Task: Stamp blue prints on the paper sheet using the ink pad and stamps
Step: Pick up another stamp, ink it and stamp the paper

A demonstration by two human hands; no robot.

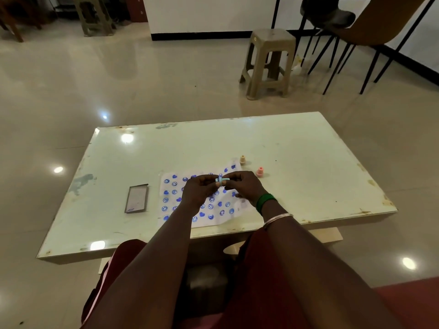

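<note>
Both my left hand [197, 191] and right hand [242, 186] pinched one pale-blue stamp [222, 180] over the paper sheet [238, 218], readying it; inking likely next.

The table top [297, 162] is glossy and smooth, mirroring the ceiling lights, its coating chipped and stained along the edges; the paper sheet [169, 187] on it is matt and slightly wrinkled; the cream stamp [242, 159] and pink stamp [260, 172] look like smooth plastic, as does the light-blue stamp [223, 180] pinched between the left hand [198, 193] and right hand [242, 186]; the floor [166, 79] is polished, shiny tile; the stool [268, 55] is dull moulded plastic; the silver bangle [279, 217] looks like bright metal; the garment [128, 252] is matt maroon cloth.
</note>
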